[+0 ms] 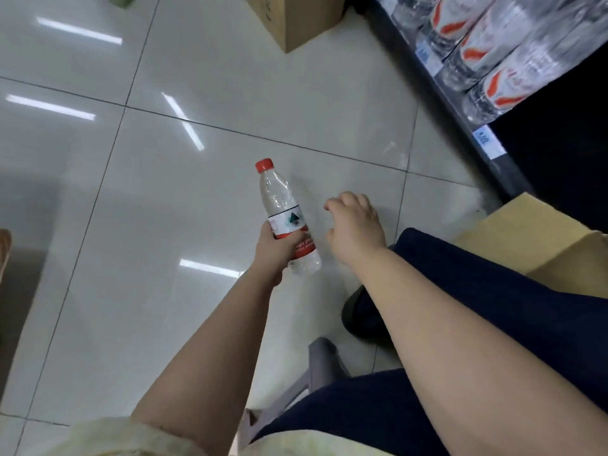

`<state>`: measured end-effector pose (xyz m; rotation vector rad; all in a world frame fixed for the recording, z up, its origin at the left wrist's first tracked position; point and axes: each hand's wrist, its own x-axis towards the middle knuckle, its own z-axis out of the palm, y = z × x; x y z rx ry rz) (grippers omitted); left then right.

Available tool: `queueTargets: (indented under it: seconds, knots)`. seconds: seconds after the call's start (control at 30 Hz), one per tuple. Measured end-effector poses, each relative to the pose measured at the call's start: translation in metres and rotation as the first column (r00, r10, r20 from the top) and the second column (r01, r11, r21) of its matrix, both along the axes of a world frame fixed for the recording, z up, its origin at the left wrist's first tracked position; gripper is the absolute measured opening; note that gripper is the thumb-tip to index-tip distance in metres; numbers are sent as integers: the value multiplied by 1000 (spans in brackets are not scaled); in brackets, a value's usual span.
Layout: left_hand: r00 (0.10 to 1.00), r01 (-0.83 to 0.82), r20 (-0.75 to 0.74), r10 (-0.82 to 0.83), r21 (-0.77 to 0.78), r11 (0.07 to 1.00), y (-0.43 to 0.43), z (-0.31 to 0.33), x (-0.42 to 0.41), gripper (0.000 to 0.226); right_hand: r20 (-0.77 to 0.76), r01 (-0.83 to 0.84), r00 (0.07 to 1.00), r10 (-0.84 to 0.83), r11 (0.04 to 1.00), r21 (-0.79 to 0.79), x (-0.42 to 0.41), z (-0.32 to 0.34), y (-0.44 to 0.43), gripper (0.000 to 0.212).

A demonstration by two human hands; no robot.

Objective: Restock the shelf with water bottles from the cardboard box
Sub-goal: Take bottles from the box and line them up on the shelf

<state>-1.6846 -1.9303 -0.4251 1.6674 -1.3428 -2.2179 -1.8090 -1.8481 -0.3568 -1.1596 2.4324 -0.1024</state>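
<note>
My left hand (274,250) grips a clear water bottle (283,212) with a red cap and a red-and-white label, holding it around the label above the tiled floor, cap pointing away from me. My right hand (355,225) hovers just right of the bottle, fingers loosely curled, holding nothing. A cardboard box (539,248) sits at my right, partly hidden behind my dark-trousered leg. The shelf (460,103) runs along the upper right, its dark edge carrying several packed water bottles (493,57) with white-and-orange labels.
A second cardboard box (296,18) stands on the floor at the top centre. A grey stool leg (322,363) shows under me, beside my dark shoe (362,314). Glossy white floor tiles (131,192) spread to the left. Price tags (487,141) hang on the shelf edge.
</note>
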Motion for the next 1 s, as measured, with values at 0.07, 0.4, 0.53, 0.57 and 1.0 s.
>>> queueTargets:
  seconds: [0.07,0.4,0.53,0.57,1.0]
  knots:
    - [995,46,-84,-50,-55,997,-7,42,-21,63,-14,121,992,-123,988,-95,-18,34,1,43]
    - [771,328,-454,-446,-318,890,75,281,-152,52,-236,248,895,-378,863,-440,-86,250,136,33]
    - [641,390,-590,-490,-299,871,147,357,-183,71,-300,283,806,-511,777,-562,-84,318,211,32]
    - [614,402,-613,-497,-300,865,166,371,-190,69,-294,304,779,-553,744,-595,-85,331,230,34]
    - [374,542,-473,-798,-587,602,330,431,-313,59,-284,512,444,-850,501,-698,-130,379,412,33]
